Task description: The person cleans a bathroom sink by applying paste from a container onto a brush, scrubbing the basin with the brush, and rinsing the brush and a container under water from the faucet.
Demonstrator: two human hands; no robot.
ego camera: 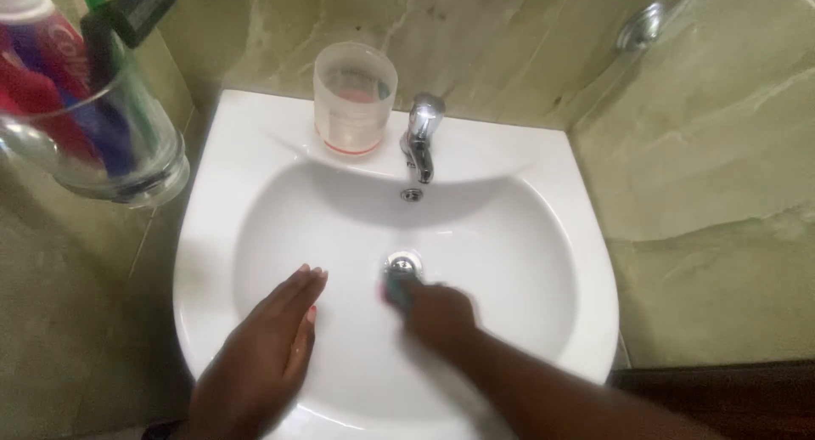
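Nearest the camera, the left hand (272,346) lies flat against the inner slope of the white basin (526,262), its fingers (307,277) straight and pressed together, palm down on the glazed surface. Just beside it, the right hand (437,314) reaches in from the lower right and grips a teal scrubbing pad (397,285) with a pinkish edge – fingers curled shut over it, the whole hand blurred. The pad sits at the bottom of the bowl, touching the rim of the round metal drain (404,262). By the look of it, the step in hand is scrubbing the bowl around the drain; the work seems to call for firm pressure on slick, curved porcelain.

Farther back, a small overflow hole (412,194) sits below a chrome tap (422,134). A translucent plastic cup (355,96) with a pink base stands on the ledge beside it. At the upper left – a clear glass holder (127,164) with toothbrushes and a toothpaste tube. Greenish marbled wall tiles (705,151) close the scene.
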